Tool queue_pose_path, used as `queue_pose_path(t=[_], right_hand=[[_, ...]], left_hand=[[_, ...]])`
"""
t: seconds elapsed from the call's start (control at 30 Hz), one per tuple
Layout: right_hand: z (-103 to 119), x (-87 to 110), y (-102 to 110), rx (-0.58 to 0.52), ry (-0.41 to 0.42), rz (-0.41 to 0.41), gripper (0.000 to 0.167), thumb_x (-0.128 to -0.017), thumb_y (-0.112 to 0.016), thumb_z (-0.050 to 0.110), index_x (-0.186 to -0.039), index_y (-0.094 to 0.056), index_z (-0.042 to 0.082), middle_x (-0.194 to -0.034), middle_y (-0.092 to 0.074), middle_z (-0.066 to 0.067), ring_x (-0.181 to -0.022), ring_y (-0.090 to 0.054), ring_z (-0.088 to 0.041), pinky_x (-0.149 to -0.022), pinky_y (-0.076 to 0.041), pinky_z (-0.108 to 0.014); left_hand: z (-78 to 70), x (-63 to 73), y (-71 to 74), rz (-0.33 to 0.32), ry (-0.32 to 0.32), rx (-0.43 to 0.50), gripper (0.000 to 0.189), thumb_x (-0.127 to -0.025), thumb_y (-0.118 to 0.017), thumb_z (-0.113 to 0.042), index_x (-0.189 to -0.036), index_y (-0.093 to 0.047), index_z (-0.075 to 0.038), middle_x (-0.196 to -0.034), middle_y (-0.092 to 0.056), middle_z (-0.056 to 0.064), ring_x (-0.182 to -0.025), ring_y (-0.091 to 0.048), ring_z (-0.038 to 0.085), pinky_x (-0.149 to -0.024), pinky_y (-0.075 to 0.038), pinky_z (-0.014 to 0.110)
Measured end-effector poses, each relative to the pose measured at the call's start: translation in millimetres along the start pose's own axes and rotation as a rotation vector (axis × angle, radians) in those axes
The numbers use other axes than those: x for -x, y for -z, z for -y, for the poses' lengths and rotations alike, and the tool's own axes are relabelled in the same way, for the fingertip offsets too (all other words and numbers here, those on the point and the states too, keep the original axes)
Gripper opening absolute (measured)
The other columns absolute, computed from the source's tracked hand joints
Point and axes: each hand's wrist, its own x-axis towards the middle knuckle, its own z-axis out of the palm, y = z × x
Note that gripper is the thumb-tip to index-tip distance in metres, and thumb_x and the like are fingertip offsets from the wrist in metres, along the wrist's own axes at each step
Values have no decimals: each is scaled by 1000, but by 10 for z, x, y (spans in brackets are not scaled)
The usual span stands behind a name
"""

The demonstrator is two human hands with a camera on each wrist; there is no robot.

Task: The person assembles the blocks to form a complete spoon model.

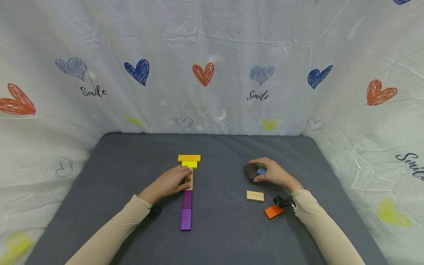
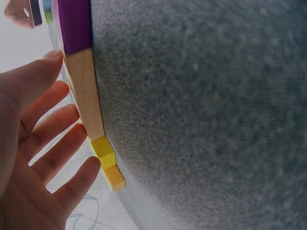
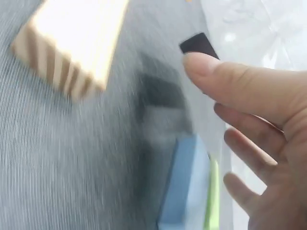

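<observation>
Left hand (image 1: pixel 168 184), left of centre: fingers apart, beside a smooth natural-wood block (image 2: pixel 85 91); contact uncertain. In line, centre: amber (image 1: pixel 189 158) and yellow blocks (image 1: pixel 190 164) above; purple (image 1: pixel 187 199) and violet blocks (image 1: pixel 186 219) below, on grey cloth (image 1: pixel 218 235). Right of centre: dark brown block (image 1: pixel 250 172), rectangular, pinched by right hand (image 1: pixel 275 174); step, apparently selection; next move calls for steady lifting clear of the blue block (image 1: pixel 261 171). Lower right: striped wood block (image 1: pixel 255 195), orange block (image 1: pixel 273 212).
</observation>
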Motion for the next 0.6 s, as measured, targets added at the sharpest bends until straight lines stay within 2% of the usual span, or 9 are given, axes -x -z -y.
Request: queue_pose_path(t=[0.07, 0.13, 0.4, 0.5, 0.6], right_hand=[[55, -74, -57, -5, -28, -2, 68, -75, -87, 27, -137, -59, 20, -141, -54, -12, -125, -51, -32, -100, -46, -56], [108, -162, -116, -22, -42, -7, 70, -74, -88, 29, -137, -58, 21, -141, -54, -11, -125, -51, -31, -100, -46, -55], [297, -671, -347, -18, -6, -23, 73, -75, -87, 31, -140, -56, 17, -136, -62, -7, -125, -53, -28, -107, -43, -52], [388, -894, -441, -62, -13, -30, 71, -76, -86, 31, -139, -57, 16, -136, -61, -7, -127, -54, -27, -108, -44, -51], [467, -1088, -536, -123, -34, -43, 71, -77, -86, 30, -139, -56, 16, -137, -60, -6, -128, -55, -26, -108, -45, -48]], left_hand=[[5, 1, -5, -3, -3, -3, 15, -91, -73, -28, -98, -65, -17, -128, -65, 2, -106, -58, 17, -89, -54, 35], [9, -1, -13, -6, -7, -11, 15, -91, -73, -28, -98, -65, -17, -126, -66, 2, -106, -58, 17, -89, -54, 35], [10, -2, -25, -18, -8, -16, 15, -89, -75, -27, -96, -66, -18, -119, -67, 0, -103, -59, 15, -90, -54, 34], [16, -1, -24, -31, -15, -15, 15, -88, -76, -26, -95, -66, -17, -119, -67, 1, -105, -60, 17, -92, -54, 35], [23, -6, -27, -37, -24, -6, 16, -87, -76, -27, -93, -65, -16, -118, -67, 1, -114, -59, 21, -99, -52, 39]])
